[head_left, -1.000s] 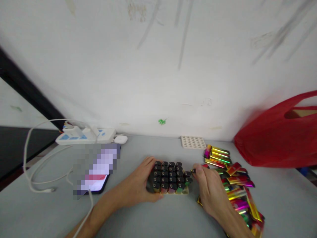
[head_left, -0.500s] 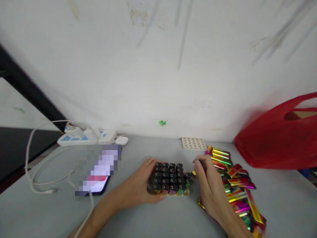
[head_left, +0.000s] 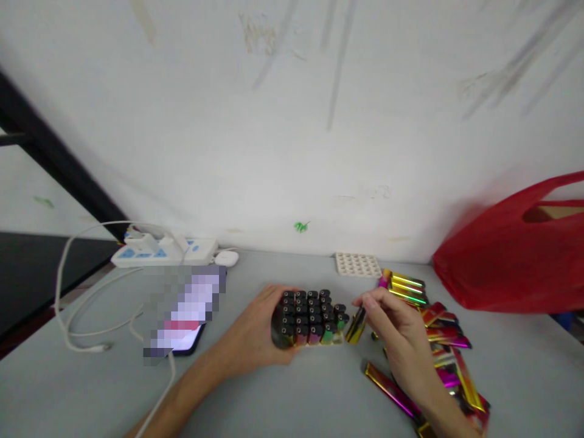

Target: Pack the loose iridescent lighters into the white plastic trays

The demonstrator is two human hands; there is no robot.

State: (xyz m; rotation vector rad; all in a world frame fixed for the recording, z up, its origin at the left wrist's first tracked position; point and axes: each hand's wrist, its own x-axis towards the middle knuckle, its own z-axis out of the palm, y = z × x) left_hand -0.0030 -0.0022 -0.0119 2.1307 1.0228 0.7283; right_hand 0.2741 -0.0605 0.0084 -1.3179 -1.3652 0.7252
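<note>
My left hand is wrapped around the left side of a pale tray packed with upright lighters that have black tops and shiny coloured bodies. Fewer lighters stand at the tray's right end. Just right of it, my right hand pinches a gold lighter by its upper end between thumb and fingers. The lighter hangs tilted, apart from the tray. Beneath and beyond my right hand lies a loose pile of metallic red, gold and purple lighters, partly hidden by the hand and forearm.
An off-white holder with holes lies by the wall. A red bag stands at the right. To the left are a phone, a power strip, a small white case and a looping white cable.
My right hand has turned and shifted slightly right, and the gold lighter in its fingers now shows more fully. The tray in my left hand appears a little higher and further left.
</note>
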